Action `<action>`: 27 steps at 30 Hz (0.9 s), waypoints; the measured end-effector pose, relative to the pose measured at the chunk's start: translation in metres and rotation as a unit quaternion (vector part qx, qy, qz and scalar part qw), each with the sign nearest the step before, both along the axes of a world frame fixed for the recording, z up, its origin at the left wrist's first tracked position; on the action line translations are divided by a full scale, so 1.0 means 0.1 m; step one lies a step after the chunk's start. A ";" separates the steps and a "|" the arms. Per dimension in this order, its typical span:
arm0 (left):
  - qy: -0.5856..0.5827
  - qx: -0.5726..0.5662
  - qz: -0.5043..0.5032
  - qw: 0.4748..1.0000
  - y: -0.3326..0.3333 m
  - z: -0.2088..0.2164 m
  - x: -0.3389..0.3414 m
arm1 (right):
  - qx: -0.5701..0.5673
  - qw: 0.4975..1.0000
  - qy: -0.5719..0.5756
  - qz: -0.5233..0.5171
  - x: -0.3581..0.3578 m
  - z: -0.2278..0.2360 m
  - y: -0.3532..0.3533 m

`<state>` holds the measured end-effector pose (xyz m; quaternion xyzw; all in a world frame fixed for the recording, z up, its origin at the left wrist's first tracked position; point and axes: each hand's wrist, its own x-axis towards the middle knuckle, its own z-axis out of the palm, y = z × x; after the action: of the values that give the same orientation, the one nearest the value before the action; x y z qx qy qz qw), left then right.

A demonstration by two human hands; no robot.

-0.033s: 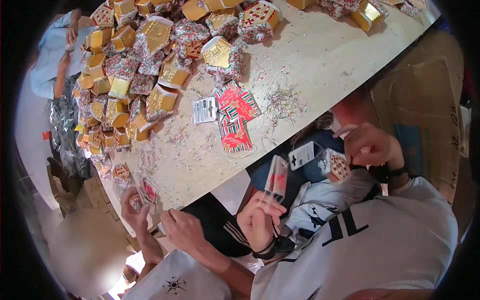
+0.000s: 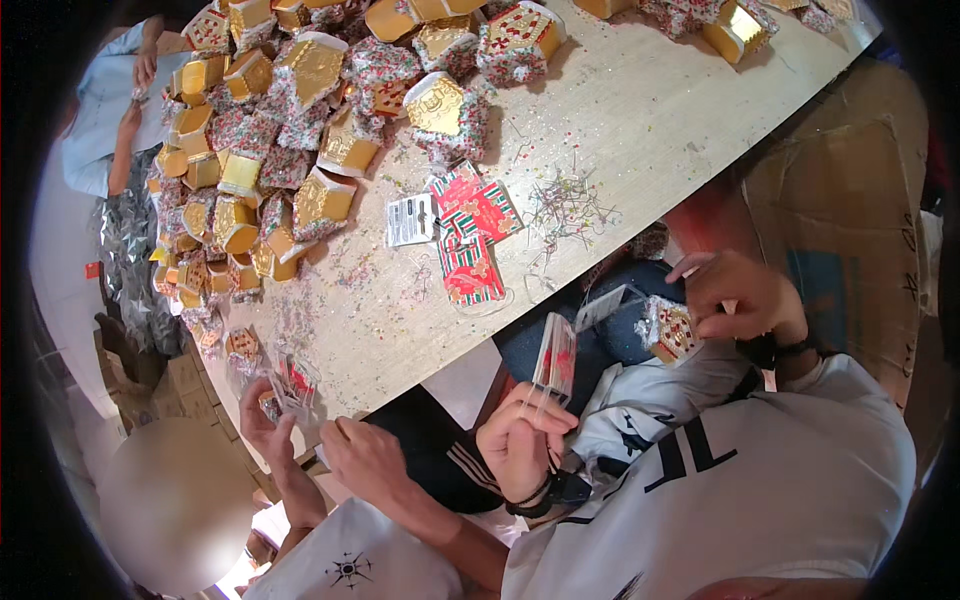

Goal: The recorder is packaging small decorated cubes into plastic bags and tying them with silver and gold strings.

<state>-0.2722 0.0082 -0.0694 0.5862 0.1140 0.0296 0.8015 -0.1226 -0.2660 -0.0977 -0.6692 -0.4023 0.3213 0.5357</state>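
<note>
Left hand [image 2: 520,443] pinches card stack [image 2: 555,360], lower middle; right hand [image 2: 742,295] by little house [image 2: 671,331], right of middle, grip unclear; one card [image 2: 603,306] near house, can't tell if tied; loose cards [image 2: 478,216] mid-frame, piled houses [image 2: 298,128] upper left seem undone.

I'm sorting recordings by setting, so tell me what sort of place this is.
Probably a workshop or packing room: gold, sprinkle-speckled house-shaped ornaments are heaped on a pale wooden-looking table, flat red cards with green-and-white stripes lie near them, and large brown cardboard stands beside the table.
</note>
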 end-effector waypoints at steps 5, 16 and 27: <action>-0.104 -0.015 -0.012 0.994 -0.21 0.01 0.15 | 0.032 0.987 -0.150 -0.038 -0.22 0.28 0.44; 0.000 0.039 -0.003 0.999 -0.29 0.12 0.34 | -0.287 0.803 -0.502 -0.147 -0.27 0.20 0.42; 0.034 -0.020 -0.021 0.999 -0.38 0.18 0.32 | 0.079 0.946 -0.279 -0.148 -0.30 0.30 0.83</action>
<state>-0.2402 -0.0293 -0.0511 0.5730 0.1295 -0.0097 0.8092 -0.1524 -0.1833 -0.0676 -0.7399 -0.4558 0.0063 0.4948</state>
